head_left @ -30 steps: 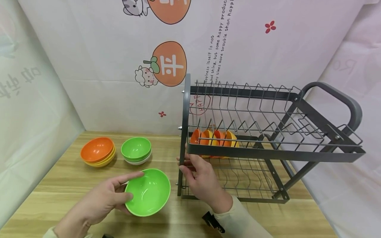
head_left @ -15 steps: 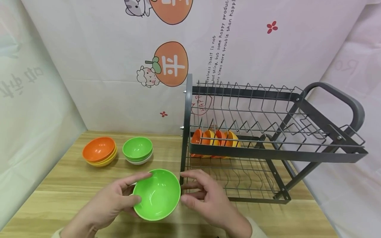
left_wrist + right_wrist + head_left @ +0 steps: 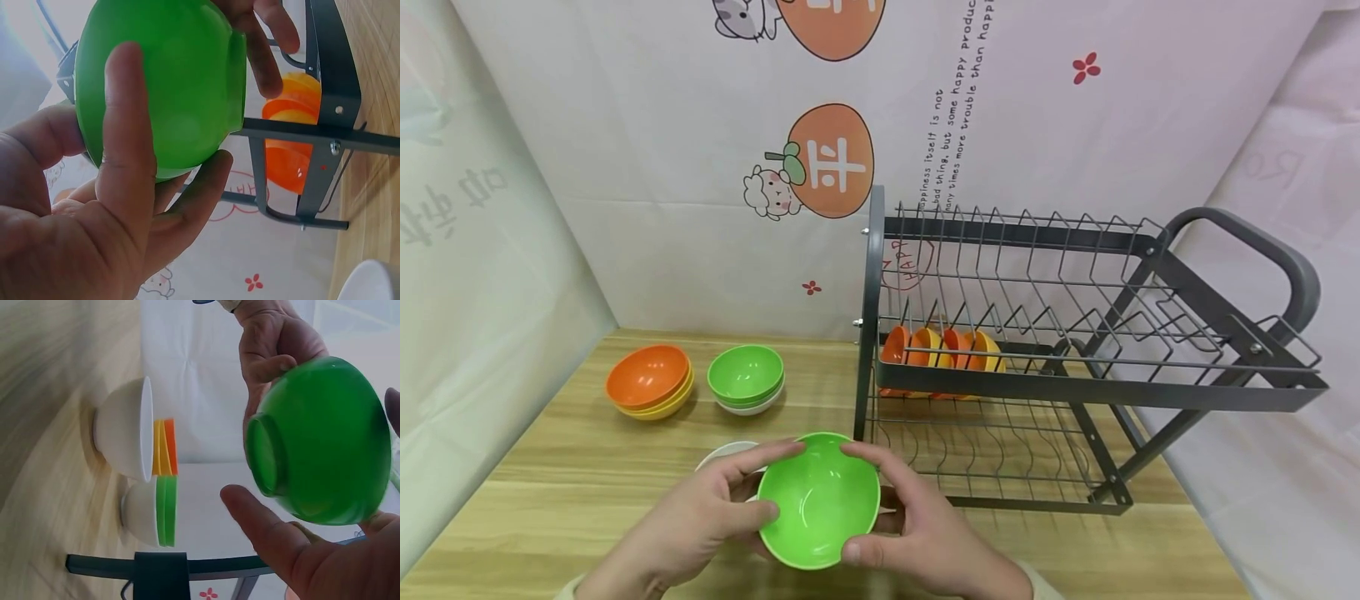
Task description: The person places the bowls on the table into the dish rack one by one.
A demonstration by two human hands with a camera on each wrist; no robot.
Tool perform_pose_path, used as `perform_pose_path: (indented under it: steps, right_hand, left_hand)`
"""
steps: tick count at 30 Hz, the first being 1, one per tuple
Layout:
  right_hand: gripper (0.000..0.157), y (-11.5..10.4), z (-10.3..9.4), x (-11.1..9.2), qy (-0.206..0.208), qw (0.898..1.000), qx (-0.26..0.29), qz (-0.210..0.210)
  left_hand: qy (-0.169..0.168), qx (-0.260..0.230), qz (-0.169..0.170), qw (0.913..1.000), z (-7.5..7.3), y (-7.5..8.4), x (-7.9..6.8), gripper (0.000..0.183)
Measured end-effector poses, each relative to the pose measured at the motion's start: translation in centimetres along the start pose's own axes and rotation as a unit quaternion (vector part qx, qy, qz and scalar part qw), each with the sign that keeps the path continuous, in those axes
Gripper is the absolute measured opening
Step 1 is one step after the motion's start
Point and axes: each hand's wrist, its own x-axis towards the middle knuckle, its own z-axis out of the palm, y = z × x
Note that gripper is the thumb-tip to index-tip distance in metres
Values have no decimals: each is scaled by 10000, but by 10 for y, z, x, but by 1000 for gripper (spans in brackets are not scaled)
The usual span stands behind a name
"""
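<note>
A green bowl (image 3: 816,508) is held up in front of me, its inside tilted toward the head camera. My left hand (image 3: 703,517) grips its left side, thumb over the rim and fingers behind. On the opposite side, my right hand (image 3: 921,529) curls round the bowl, index finger at the far rim and thumb at the near rim. The left wrist view shows the underside of the green bowl (image 3: 169,81) above the left fingers. Behind my left hand, a white bowl (image 3: 727,452) stands on the table, mostly hidden in the head view.
A grey two-tier dish rack (image 3: 1030,383) stands at the right, with orange and yellow bowls (image 3: 943,354) upright on its lower tier. Toward the back left are an orange and yellow bowl stack (image 3: 651,379) and a green and white bowl stack (image 3: 747,377) on the wooden table (image 3: 535,508).
My right hand has come away from the rack's left post to the green bowl and now holds its right side. My left hand has carried the bowl rightward, uncovering part of the white bowl.
</note>
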Motion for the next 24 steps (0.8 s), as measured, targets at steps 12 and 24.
perform_pose_path:
  steps: [12, 24]
  right_hand:
    - [72, 6, -7, -1, 71, 9989, 291, 349]
    - [73, 0, -31, -7, -174, 9983, 372, 413]
  left_hand:
    - [-121, -141, 97, 9998, 4, -3, 5, 60]
    - [-379, -281, 388, 9981, 13, -13, 17, 63]
